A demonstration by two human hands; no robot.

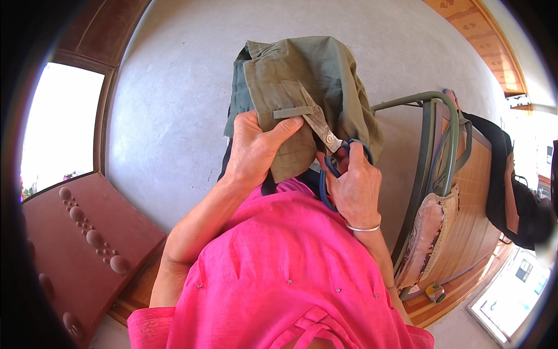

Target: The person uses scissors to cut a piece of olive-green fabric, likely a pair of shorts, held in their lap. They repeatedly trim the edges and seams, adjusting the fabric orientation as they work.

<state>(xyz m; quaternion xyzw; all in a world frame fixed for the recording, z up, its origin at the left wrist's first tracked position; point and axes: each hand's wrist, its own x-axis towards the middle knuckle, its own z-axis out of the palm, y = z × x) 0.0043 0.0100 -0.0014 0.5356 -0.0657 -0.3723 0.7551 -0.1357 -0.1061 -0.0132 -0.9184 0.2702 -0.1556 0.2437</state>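
Note:
An olive-green cloth garment [305, 65] hangs in front of me, with a darker green panel at its left side. My left hand [257, 148] grips its edge, thumb on top beside a narrow fabric loop [293, 112] sewn to the cloth. In my right hand [355, 187] is a pair of scissors [320, 122] with dark blue handles. The blades point up and left, across the right end of the loop, near my left thumb. Whether the blades have cut anything cannot be told. A light metal bangle [362, 227] circles my right wrist.
At right stands a bed with a green metal frame [453, 131], a cloth bag [429, 235] hanging on it. A person in dark clothes [501, 174] is at far right. A reddish-brown door panel [87, 261] with round bumps is at lower left.

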